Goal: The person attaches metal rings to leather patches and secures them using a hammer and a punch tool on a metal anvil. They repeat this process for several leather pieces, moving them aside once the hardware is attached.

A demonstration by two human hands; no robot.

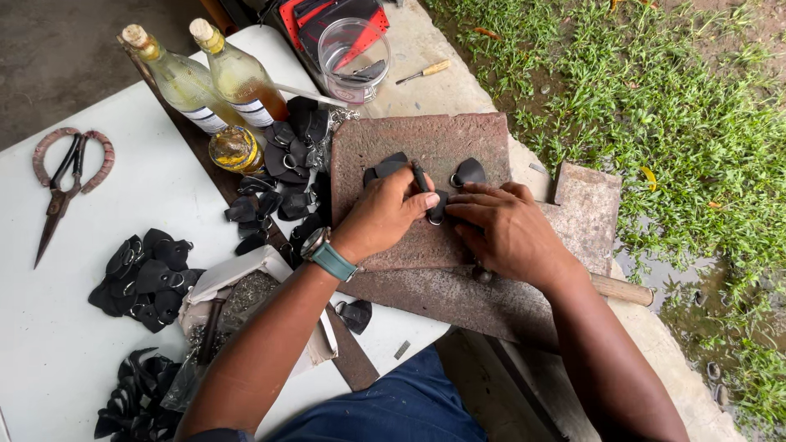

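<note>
Both hands (pixel 446 217) on small black leather tab (pixel 438 205), metal-ringed.

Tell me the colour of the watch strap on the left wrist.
Teal, seen in the head view: watch strap on the left hand.

- White table (pixel 123 188), flat and pale: carries scissors (pixel 59 187) with wrapped loop handles near its far left edge.
- Two corked glass bottles (pixel 213 78) of yellowish liquid stand at the table's far side; a small round jar (pixel 235 149) sits just in front of them.
- Heaps of black leather tabs (pixel 147 278) with metal rings lie mid-table, at the near edge, and beside the bottles.
- An open bag of small metal bits (pixel 246 299) lies near the table's right edge.
- Concrete ledge (pixel 426 61) right of the table: carries a rusty metal slab (pixel 434 139), a clear plastic cup (pixel 354 57) and a small screwdriver (pixel 423 73).
- On the slab: a few black leather tabs (pixel 470 172).
</note>
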